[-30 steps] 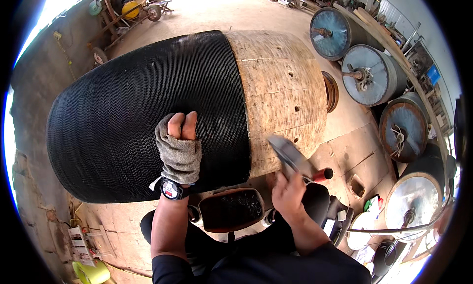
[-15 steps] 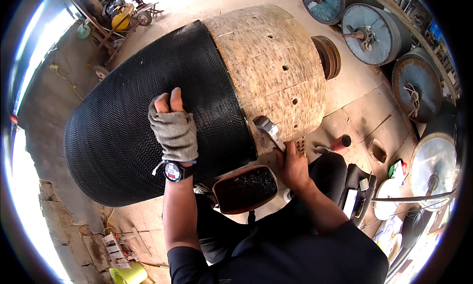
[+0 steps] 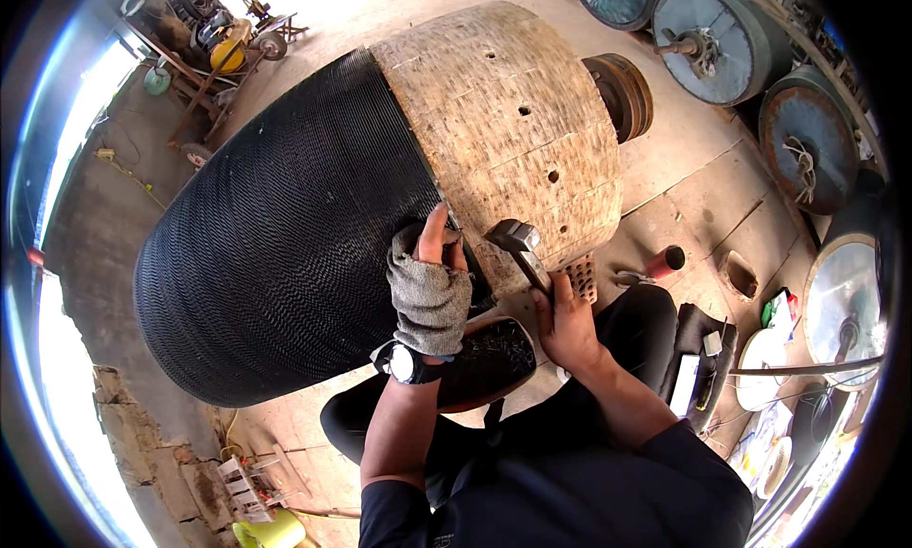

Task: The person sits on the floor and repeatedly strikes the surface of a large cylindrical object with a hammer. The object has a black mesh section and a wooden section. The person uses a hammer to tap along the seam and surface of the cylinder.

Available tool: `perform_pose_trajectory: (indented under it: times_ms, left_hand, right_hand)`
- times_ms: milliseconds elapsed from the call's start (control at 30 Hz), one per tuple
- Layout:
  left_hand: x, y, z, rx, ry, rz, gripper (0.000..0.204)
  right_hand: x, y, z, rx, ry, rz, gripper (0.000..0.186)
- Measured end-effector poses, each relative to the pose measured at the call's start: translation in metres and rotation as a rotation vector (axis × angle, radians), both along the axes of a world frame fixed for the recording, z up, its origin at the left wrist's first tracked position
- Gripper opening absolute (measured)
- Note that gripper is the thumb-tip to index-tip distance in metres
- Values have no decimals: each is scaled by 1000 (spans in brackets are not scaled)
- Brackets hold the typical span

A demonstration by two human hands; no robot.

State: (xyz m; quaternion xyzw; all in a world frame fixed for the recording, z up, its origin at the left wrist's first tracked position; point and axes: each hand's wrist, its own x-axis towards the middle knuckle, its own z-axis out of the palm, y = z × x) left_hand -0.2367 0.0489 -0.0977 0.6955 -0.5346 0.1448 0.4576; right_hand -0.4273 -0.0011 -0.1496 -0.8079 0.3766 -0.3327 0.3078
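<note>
A large drum lies across the view, its left part wrapped in black, finely ridged covering (image 3: 275, 216) and its right part bare pale wood (image 3: 513, 92) with several holes. My left hand (image 3: 432, 292), in a grey fingerless glove, rests at the covering's edge beside the wood. Its fingers are drawn together there; what they pinch, if anything, is too small to make out. My right hand (image 3: 572, 328) is closed round the handle of a hammer (image 3: 521, 242), whose metal head is over the wood near that edge. Below my left hand, a dark tray (image 3: 508, 353) holds small thin shiny bits.
A grooved pulley (image 3: 627, 97) juts from the drum's right end. Several metal-ended drums (image 3: 712, 45) line the right side. A red cylinder (image 3: 665, 261) and a perforated brick (image 3: 579, 274) are on the floor. Upper left is a cart with a yellow part (image 3: 226, 54).
My left hand has moved right across the black covering to its edge, now partly over the tray. The hammer stays in my right hand, in nearly the same place. The view has shifted slightly.
</note>
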Motion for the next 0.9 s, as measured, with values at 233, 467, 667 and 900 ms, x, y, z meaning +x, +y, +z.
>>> perform_pose_trajectory:
  times_ms: [233,467,667,900]
  left_hand:
    - [3,0,-2,-15,71,-64,69]
    - [-7,-15,-6,-35,-8,55,78]
    - [-10,-18,-4,21,54,130,75]
    - [-31,0,10,207,183,220,77]
  right_hand:
    - [0,-4,-2,-45,-44,33,22]
    - [6,-1,14,-109,-86,66,26]
    - [9,-2,27,-126,-2,67,21]
    - [4,-1,22,-175,8,62,24]
